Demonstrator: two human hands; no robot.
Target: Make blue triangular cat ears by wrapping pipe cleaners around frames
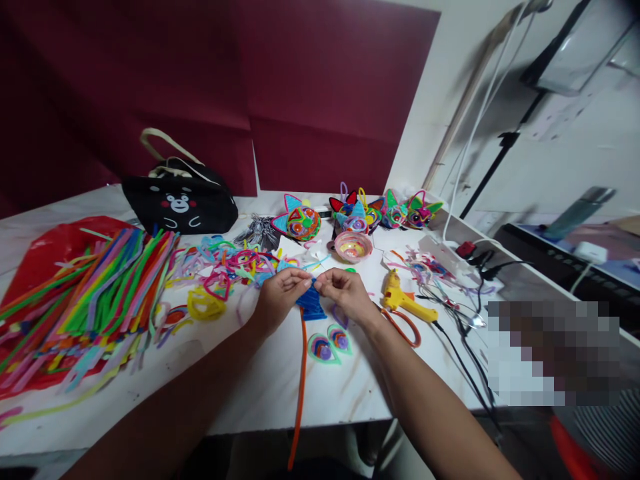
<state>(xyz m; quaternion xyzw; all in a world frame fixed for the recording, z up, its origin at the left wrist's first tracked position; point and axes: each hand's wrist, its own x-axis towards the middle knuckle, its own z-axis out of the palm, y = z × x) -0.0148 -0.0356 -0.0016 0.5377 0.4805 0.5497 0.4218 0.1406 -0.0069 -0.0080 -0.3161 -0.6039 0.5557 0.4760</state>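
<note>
Over the middle of the table, my left hand (280, 297) and my right hand (347, 293) pinch the top edge of a blue pipe-cleaner piece (311, 305) with their fingertips. The blue piece looks flat and made of strands side by side. An orange pipe cleaner (301, 393) runs down from below it past the table's front edge; whether the two are joined I cannot tell. Just in front of my hands lie two teardrop coils, the left coil (321, 349) and the right coil (340, 339), with mint rims and purple centres. The fingertips hide part of the blue piece's upper edge.
Pipe cleaners (110, 287) heap on a red bag at left, beside loose scraps (235, 267). A black bag (183, 203), colourful cat heads (300, 222) and a pink bowl (353, 247) stand behind. A yellow glue gun (407, 300), orange-handled scissors (413, 333) and cables (457, 360) lie at right.
</note>
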